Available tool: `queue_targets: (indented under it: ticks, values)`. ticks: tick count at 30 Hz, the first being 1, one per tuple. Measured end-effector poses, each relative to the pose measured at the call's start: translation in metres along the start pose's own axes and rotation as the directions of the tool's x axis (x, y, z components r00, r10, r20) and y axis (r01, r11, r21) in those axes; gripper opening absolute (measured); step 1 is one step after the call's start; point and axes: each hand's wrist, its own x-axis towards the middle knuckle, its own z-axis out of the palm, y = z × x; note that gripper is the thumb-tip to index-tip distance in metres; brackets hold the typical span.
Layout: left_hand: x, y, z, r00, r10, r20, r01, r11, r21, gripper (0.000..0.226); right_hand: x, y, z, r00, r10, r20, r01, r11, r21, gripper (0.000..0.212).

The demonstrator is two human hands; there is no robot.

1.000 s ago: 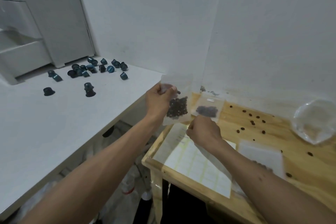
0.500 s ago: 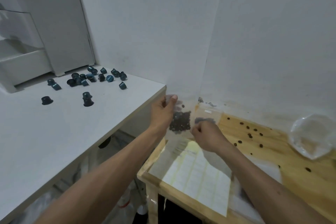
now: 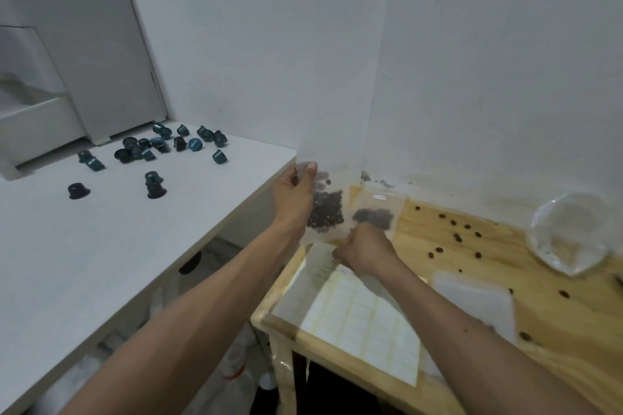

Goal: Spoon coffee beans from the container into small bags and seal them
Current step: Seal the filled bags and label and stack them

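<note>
You've got a small clear plastic bag [image 3: 325,209] held up in the air, just over the left edge of the wooden table [image 3: 488,236], between it and the white counter [image 3: 101,246]. The bag is thin, flat and see-through, and it hangs roughly upright with its long axis running top to bottom and the mouth end up. A dark clump of coffee beans [image 3: 326,213] sits in the lower half, with a couple of stray beans stuck higher up near your thumb.

Your left hand [image 3: 295,199] pinches the bag's top left edge, thumb in front and fingers curled behind it. Your right hand [image 3: 365,248] is curled tight at the bag's bottom corner; it looks like a pinch on the plastic, but the fingertips are tucked out of sight.

Behind it, a second small bag [image 3: 377,212] lies flat on the pale, grainy table with its own dark patch of beans inside. Loose beans [image 3: 453,236] are scattered over the wood. At the right sits a crinkly clear container [image 3: 569,236]; I can't tell what's in it. A sheet of white labels [image 3: 364,323] lies at the near corner.

On the smooth white counter, a scatter of little dark teal capsules [image 3: 161,145].
</note>
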Motion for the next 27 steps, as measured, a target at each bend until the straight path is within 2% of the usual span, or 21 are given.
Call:
queue_targets:
  ticks: [6,11,16,18,21,24,27]
  values:
    - [0.004,0.001,-0.005,1.000,0.000,0.016,0.000,1.000,0.000,0.018,0.002,0.000,-0.016,0.993,-0.119,0.023,0.119,0.993,-0.015,0.051]
    - [0.002,0.001,0.006,0.994,-0.046,0.099,0.046,0.999,-0.005,0.018,-0.011,-0.008,-0.057,0.972,-0.201,-0.122,0.207,0.978,0.038,0.035]
    - [-0.009,-0.001,0.033,0.988,-0.061,0.140,0.060,0.998,0.009,0.020,-0.019,0.001,-0.099,0.936,-0.218,-0.275,0.262,0.956,0.134,0.038]
    - [-0.014,0.000,0.044,0.987,-0.056,0.150,0.054,0.998,0.021,0.019,-0.019,0.009,-0.108,0.937,-0.207,-0.281,0.251,0.959,0.131,0.037]
    - [-0.019,0.000,0.056,0.982,-0.058,0.181,0.054,0.998,0.027,0.018,-0.020,0.023,-0.116,0.935,-0.190,-0.298,0.237,0.963,0.130,0.025]
    - [-0.022,0.001,0.065,0.975,-0.058,0.215,0.049,0.998,0.045,0.019,-0.023,0.035,-0.122,0.934,-0.176,-0.311,0.264,0.927,0.266,0.019]
    - [-0.025,0.005,0.071,0.967,-0.078,0.242,0.070,0.997,0.042,0.020,-0.026,0.042,-0.129,0.932,-0.181,-0.313,0.280,0.909,0.309,0.018]
